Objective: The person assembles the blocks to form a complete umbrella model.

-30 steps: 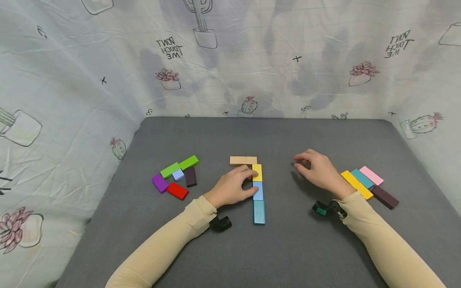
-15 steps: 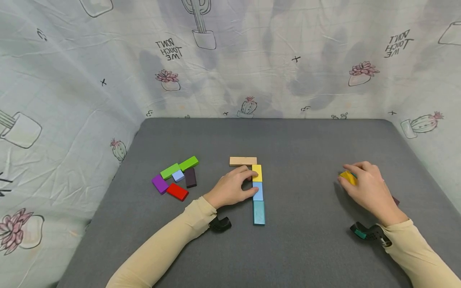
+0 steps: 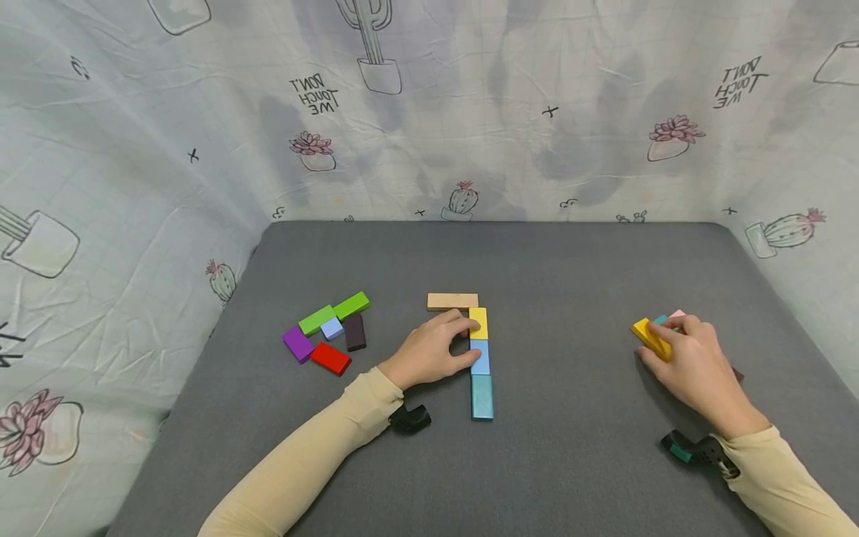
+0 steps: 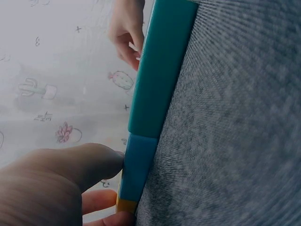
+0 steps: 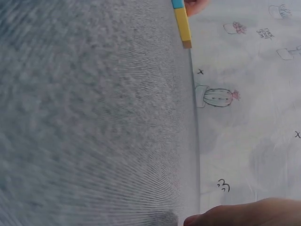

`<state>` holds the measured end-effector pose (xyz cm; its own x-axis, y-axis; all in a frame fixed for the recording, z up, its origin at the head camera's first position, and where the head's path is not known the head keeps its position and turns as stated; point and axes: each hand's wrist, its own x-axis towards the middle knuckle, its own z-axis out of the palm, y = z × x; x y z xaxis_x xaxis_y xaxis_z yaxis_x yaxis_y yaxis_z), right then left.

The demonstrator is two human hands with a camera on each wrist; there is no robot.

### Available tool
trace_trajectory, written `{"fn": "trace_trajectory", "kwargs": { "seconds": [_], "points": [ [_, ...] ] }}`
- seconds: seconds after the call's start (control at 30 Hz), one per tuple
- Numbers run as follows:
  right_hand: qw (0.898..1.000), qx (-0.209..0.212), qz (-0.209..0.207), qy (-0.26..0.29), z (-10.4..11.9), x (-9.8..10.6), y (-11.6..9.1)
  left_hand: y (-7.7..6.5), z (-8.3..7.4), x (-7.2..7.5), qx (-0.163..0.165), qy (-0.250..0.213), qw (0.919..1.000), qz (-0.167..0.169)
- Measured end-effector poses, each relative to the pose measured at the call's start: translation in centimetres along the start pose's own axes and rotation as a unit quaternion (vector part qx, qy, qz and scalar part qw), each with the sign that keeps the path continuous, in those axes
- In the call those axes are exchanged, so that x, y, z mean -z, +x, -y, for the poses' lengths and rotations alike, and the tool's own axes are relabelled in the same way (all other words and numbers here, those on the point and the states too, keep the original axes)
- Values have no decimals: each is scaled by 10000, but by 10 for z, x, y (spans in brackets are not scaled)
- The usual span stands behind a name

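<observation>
At 3 o'clock on the table [image 3: 557,462], the orange-yellow block [image 3: 652,340] is pinched between your right hand's [image 3: 696,373] thumb and fingers. Your left hand [image 3: 432,349], fingers curved and parted, touches the central lemon-yellow [image 3: 479,315] and light-blue blocks [image 3: 482,365]; the teal block [image 3: 482,398] continues toward 6 o'clock.

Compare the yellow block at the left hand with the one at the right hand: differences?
Pose: the left yellow block lies front-to-back; the right yellow block is angled diagonally.
Contact: the left hand touches the left yellow block; the right hand pinches the right yellow block.
Shared: both yellow, both partly hidden.
</observation>
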<state>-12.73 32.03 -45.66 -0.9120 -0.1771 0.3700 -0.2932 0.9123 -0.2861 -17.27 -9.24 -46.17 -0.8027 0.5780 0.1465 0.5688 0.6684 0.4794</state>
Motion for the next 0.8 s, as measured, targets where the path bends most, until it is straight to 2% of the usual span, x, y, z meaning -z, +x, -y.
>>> {"fn": "trace_trajectory", "kwargs": {
  "seconds": [0.3,0.43,0.6,0.8],
  "points": [
    [9958,776,-485,84,1,-6,3,0,1,-1,13,-22,10000,13],
    [9944,898,-560,30,-1,-6,4,0,1,-1,11,-13,10000,10],
    [9958,863,-318,-29,0,-4,10,0,1,0,15,-17,10000,7],
    [9949,985,113,171,16,-8,34,0,0,-1,5,5,10000,1]
  ]
}}
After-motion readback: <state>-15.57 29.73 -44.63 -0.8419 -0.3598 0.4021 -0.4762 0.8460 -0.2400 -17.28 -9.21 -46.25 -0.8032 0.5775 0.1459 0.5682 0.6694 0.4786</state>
